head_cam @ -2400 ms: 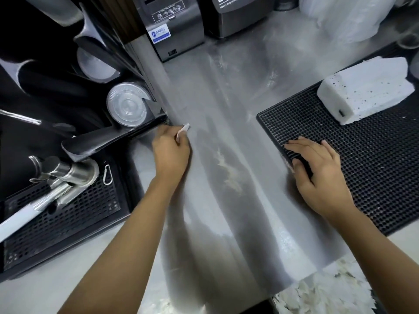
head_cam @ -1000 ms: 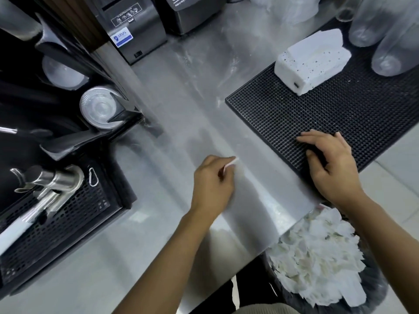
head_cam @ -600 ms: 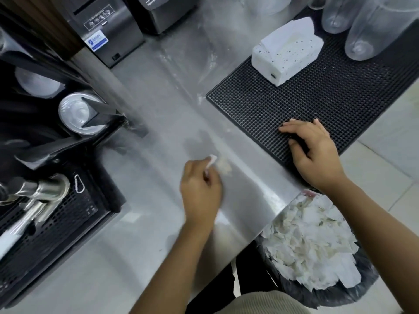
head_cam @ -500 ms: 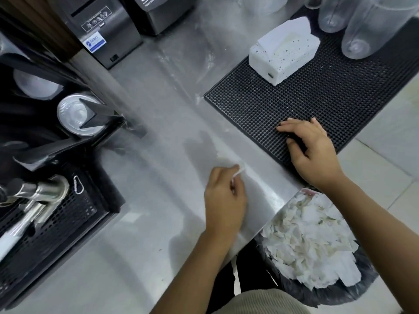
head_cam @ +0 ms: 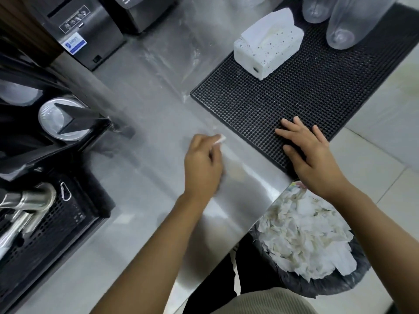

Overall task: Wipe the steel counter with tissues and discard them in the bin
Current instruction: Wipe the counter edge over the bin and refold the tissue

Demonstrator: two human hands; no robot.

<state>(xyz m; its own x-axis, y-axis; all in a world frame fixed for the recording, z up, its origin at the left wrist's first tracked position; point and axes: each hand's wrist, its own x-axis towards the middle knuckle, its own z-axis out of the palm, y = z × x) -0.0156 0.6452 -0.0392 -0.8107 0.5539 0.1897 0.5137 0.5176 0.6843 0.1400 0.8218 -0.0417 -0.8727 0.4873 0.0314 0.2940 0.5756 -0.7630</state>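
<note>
The fingers of the left hand are curled together over a small wad of tissue, pressing it flat against the counter; only a white corner pokes out beyond the fingertips, and the rest is hidden under the palm. That closed, knuckles-up hold probably keeps the wad bunched, so that pressure reaches the steel rather than letting the paper slide loose. Just beside the heel of that hand, toward the counter edge, a pale smear shows on the metal, likely the spot being worked on.

The right hand lies well apart from the tissue, its fingers spread and flat on the near corner of the black rubber mat, holding nothing. It appears to brace the body and perhaps pin the mat while the other hand scrubs.

Below the right wrist, past the counter edge, stands the bin, heaped with used white tissues, close enough for a short drop. Beyond the right fingertips, at the mat's far end, sits a speckled tissue box with a sheet standing up, ready for the next pull. Clear plastic cups stand past it.
</note>
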